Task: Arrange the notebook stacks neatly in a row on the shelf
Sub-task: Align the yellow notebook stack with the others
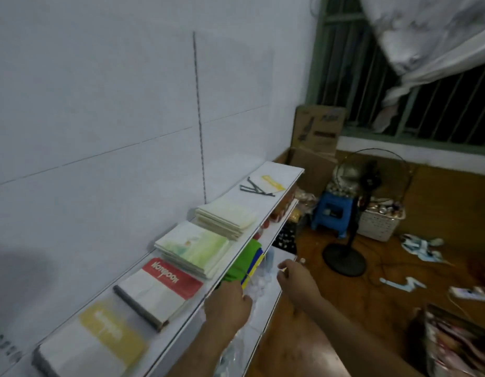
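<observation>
sitting in a row on the white top shelf (274, 172), four notebook stacks (193, 248), flat and papery, well above both hands. left hand (227, 306) loosely curled in front of the lower shelf, holding nothing. right hand (295, 278) pinches something tiny, can't tell what.

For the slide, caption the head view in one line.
Four notebook stacks lined along the top shelf; both hands hover just below its front edge.

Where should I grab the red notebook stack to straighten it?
Probably by both short ends of the red stack, coming from the open front of the shelf. It lies flat and skewed, its dark spine faces the wall, and neighbouring stacks leave gaps for fingers.
</observation>
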`<state>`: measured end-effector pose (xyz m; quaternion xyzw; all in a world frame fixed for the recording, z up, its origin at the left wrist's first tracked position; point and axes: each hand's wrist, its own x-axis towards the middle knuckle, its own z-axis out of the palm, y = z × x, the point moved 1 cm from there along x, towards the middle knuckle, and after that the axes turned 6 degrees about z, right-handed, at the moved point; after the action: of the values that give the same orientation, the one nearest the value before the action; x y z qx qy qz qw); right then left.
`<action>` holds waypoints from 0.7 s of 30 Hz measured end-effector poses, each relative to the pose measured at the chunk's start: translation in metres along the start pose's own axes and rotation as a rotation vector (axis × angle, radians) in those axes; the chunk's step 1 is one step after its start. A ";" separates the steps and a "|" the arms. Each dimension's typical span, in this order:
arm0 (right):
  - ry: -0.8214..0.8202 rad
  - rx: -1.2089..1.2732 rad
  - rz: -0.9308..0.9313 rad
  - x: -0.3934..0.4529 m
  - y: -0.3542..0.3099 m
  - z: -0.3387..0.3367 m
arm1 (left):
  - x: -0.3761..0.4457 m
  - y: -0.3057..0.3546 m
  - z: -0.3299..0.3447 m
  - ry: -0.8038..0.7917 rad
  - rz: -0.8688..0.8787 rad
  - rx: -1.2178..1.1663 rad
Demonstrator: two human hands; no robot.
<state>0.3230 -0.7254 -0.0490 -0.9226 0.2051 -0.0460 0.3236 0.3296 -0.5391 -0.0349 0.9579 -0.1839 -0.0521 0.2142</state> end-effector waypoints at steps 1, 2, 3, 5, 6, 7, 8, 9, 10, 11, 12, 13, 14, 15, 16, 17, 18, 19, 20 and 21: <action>0.028 0.003 0.018 0.011 0.019 -0.018 | 0.015 0.022 0.007 -0.012 0.028 0.001; 0.057 0.009 0.038 0.023 0.036 -0.036 | 0.030 0.044 0.013 -0.023 0.058 0.000; 0.087 0.016 0.056 0.036 0.054 -0.054 | 0.044 0.065 0.018 -0.029 0.087 -0.003; 0.145 -0.001 0.091 0.058 0.083 -0.089 | 0.071 0.102 0.028 -0.030 0.150 -0.028; 0.167 -0.025 0.100 0.070 0.095 -0.104 | 0.084 0.118 0.033 -0.027 0.184 -0.052; 0.184 -0.052 0.108 0.082 0.106 -0.118 | 0.097 0.133 0.039 -0.025 0.216 -0.070; 0.202 -0.073 0.120 0.094 0.114 -0.130 | 0.111 0.147 0.044 -0.027 0.245 -0.074; 0.223 -0.092 0.132 0.105 0.122 -0.141 | 0.124 0.160 0.048 -0.032 0.270 -0.067; 0.241 -0.107 0.148 0.118 0.129 -0.150 | 0.138 0.172 0.050 -0.033 0.291 -0.064; 0.253 -0.119 0.162 0.129 0.136 -0.157 | 0.152 0.183 0.053 -0.035 0.307 -0.068; 0.254 -0.131 0.174 0.141 0.142 -0.163 | 0.166 0.193 0.055 -0.034 0.323 -0.076; 0.253 -0.142 0.181 0.154 0.148 -0.168 | 0.180 0.202 0.058 -0.037 0.340 -0.080; 0.252 -0.154 0.185 0.168 0.154 -0.173 | 0.196 0.210 0.062 -0.038 0.357 -0.087; 0.250 -0.166 0.185 0.183 0.159 -0.177 | 0.212 0.219 0.067 -0.041 0.368 -0.094; 0.251 -0.177 0.182 0.199 0.164 -0.181 | 0.230 0.226 0.072 -0.044 0.377 -0.100; 0.251 -0.187 0.178 0.215 0.169 -0.185 | 0.249 0.232 0.077 -0.048 0.387 -0.106; 0.253 -0.197 0.174 0.233 0.173 -0.189 | 0.268 0.238 0.082 -0.056 0.398 -0.110; 0.258 -0.203 0.172 0.250 0.176 -0.193 | 0.288 0.244 0.087 -0.067 0.407 -0.113; 0.266 -0.204 0.175 0.267 0.179 -0.198 | 0.308 0.250 0.091 -0.078 0.415 -0.118; 0.273 -0.205 0.184 0.284 0.183 -0.203 | 0.328 0.256 0.094 -0.092 0.417 -0.124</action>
<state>0.4742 -1.0881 -0.0154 -0.9132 0.3343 -0.1197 0.1998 0.5320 -0.9139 -0.0163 0.8807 -0.3842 -0.0616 0.2701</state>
